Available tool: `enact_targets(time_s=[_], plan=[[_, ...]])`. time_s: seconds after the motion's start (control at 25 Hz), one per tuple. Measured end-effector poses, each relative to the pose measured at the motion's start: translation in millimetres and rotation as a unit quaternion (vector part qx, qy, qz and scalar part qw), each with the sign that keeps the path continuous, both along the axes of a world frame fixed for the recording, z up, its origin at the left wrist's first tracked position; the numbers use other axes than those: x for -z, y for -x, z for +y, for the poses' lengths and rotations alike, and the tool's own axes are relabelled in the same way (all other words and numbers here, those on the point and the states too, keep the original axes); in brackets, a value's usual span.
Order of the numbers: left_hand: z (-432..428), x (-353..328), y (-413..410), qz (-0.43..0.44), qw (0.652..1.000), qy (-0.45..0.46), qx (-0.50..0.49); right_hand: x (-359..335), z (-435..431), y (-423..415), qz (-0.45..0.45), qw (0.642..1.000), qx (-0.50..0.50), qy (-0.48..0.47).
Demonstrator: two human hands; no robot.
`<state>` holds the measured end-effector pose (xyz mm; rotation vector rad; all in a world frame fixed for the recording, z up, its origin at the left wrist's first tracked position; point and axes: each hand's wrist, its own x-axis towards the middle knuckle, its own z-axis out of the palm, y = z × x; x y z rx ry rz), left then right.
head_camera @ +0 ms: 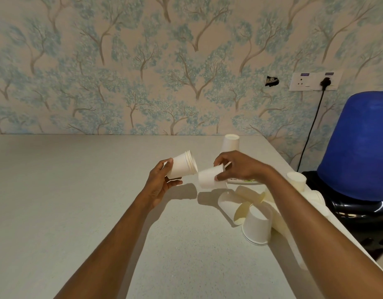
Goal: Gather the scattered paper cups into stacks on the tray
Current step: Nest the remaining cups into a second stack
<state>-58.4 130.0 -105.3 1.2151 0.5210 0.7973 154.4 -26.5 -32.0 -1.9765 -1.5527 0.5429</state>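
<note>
Above table (78, 190) centre, both hands raised. L hand (159, 186): fingers curled round nested stack (183, 167), which lies on its side, mouth facing R. R hand (238, 167): thumb & fingertips pinch single cup (208, 179), base-first toward the stack mouth, just beside its rim (contact not clear). Axes approx. in line, both slightly tilted; R hand better placed to insert, prob. a short push leftward. Tray (240, 181): behind R hand, mostly hidden. Loose cups (256, 223): heaped under R forearm. Inverted cup (230, 144): further back.

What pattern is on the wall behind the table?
Blue-green trees with brown branches on beige wallpaper; head view.
</note>
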Motion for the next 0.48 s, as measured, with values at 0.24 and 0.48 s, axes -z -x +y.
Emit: enact_targets(time_s=[0.24, 0.48], plan=[[-15, 2, -2, 0.019, 1.0, -0.001, -0.002, -40, -22, -11, 0.004, 0.997, 0.019, -0.07], [-31, -3, -13, 0.028, 0.998, -0.026, 0.05, -26, -14, 6, 0.003, 0.998, -0.004, -0.063]])
